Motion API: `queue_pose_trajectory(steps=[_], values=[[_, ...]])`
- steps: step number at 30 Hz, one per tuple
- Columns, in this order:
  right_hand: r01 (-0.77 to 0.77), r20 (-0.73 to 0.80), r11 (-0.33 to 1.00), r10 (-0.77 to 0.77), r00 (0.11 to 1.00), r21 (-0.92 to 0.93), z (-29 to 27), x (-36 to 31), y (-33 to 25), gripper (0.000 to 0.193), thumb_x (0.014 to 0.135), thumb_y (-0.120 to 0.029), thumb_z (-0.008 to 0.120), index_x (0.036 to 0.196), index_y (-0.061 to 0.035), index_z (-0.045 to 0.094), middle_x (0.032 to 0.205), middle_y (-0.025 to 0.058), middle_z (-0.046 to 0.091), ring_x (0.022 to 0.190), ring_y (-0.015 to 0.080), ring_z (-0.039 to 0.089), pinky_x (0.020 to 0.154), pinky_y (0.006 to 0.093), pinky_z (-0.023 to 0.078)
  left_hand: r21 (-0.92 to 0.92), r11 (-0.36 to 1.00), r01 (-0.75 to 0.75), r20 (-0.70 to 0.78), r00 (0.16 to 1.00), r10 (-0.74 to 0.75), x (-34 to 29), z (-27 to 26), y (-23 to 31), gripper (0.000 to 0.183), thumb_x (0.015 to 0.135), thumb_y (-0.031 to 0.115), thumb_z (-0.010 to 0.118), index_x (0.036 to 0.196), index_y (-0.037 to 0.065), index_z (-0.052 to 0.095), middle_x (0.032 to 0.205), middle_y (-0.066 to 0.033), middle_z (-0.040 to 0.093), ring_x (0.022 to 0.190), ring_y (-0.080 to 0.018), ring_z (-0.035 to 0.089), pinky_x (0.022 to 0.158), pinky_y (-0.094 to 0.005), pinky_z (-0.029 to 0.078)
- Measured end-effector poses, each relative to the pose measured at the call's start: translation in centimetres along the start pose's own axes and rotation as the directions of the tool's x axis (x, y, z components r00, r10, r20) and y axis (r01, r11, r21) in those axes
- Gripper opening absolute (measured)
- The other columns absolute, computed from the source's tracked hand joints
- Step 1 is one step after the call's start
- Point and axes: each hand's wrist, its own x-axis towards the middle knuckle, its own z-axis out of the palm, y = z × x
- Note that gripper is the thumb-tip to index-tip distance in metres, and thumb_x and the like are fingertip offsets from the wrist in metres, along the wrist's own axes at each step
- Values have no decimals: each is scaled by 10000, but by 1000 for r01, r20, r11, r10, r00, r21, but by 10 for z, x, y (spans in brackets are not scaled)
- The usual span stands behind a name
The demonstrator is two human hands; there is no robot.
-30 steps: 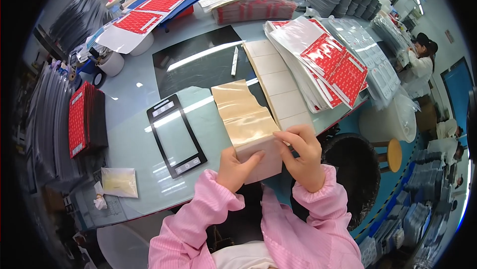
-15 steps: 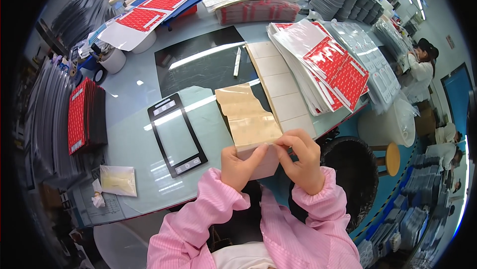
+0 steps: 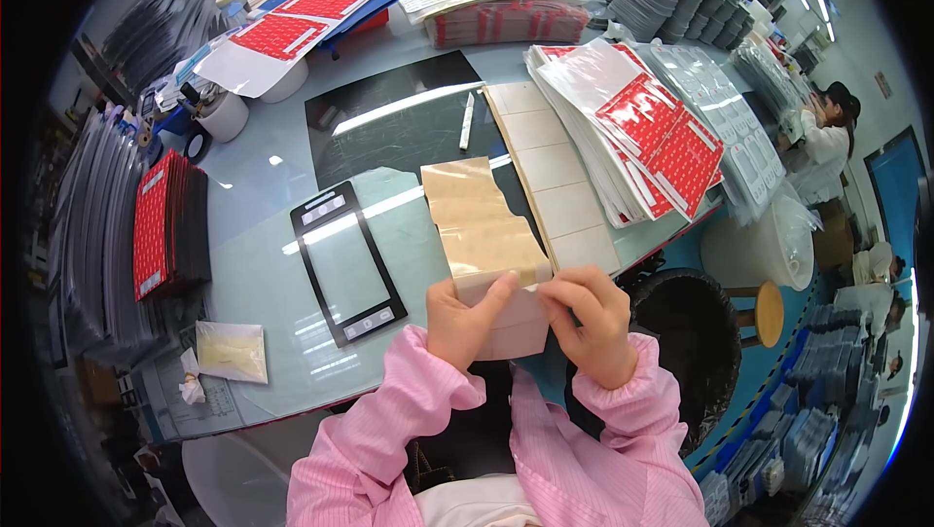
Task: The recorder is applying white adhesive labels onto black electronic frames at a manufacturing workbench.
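A glossy tan sheet (image 3: 482, 225) lies bent and wavy over the dark cutting mat, with a pale pinkish panel (image 3: 511, 323) hanging at its near end over the table edge. My left hand (image 3: 462, 323) is closed on the sheet's left side, thumb pressed on top near the fold. My right hand (image 3: 592, 321) pinches at the right corner of that fold, where a small whitish edge shows between the fingertips. Left of them lies a black rectangular frame panel (image 3: 348, 264) with a clear window. A pale strip of square panels (image 3: 555, 162) lies just right of the sheet.
Red and white printed sheets (image 3: 647, 128) are stacked at the right, beside clear plastic-wrapped panels (image 3: 720, 118). A red-faced stack (image 3: 165, 225) stands at the left. The dark mat (image 3: 389, 118) bears a white stick (image 3: 467, 123). A black bin (image 3: 686, 362) and a stool (image 3: 767, 313) stand to the right.
My left thumb has slid slightly along the fold, and my right fingers have shifted a little down and right. The tan sheet has a new crease across it and more of the fold shows.
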Motion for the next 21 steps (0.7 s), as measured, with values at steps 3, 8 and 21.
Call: queue_pose_trajectory(steps=[3,8,21], values=[[-99,-29,993,100,995,58,3,2,-2,230,842,69,749,1046,-17,690,938,111,673,718,216,653,614,285,515,-48,998,-39,61,997,42,-1,-1,0,281,931,195,785,981,-80,753,893,-100,761,781,-138,703,687,-298,573],[-134,-22,985,137,990,113,3,4,0,267,881,61,732,1131,-17,679,953,103,675,738,174,662,618,258,510,-51,999,-14,75,997,18,-2,-4,-2,270,945,179,770,1011,-82,746,906,-103,760,779,-141,703,683,-303,574],[-95,33,995,94,995,17,4,11,3,226,809,50,776,1015,-24,720,921,112,654,730,258,673,615,319,535,-17,1000,-14,114,993,15,-4,-8,-2,271,953,159,756,1103,-66,736,1001,-104,760,870,-142,709,756,-294,574]])
